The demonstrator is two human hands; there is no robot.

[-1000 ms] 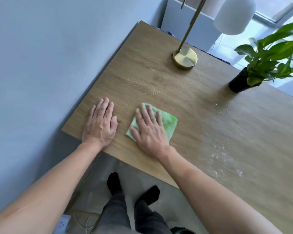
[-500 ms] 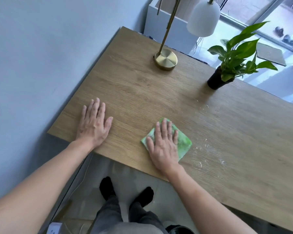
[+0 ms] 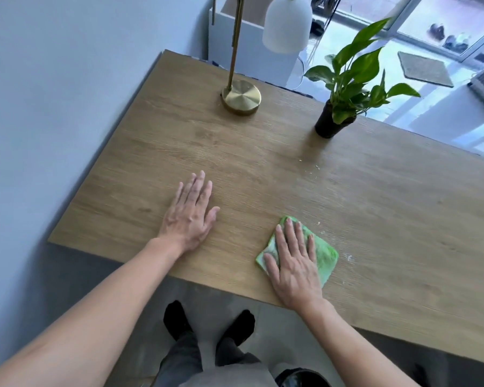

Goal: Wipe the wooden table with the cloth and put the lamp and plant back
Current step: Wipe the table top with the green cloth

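The right hand (image 3: 294, 263) presses flat on the green cloth (image 3: 323, 254), the left hand (image 3: 190, 213) lies flat-fingered on the wooden surface (image 3: 263, 169); no writing shows.

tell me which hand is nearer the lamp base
Left. The left hand lies flat on the table below the lamp base; the right hand presses the green cloth, farther off.

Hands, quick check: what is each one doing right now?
Left hand: open, fingers straight, palm flat on the bare wooden table, holding nothing.
Right hand: open, fingers straight, pressing the green cloth flat on the table.
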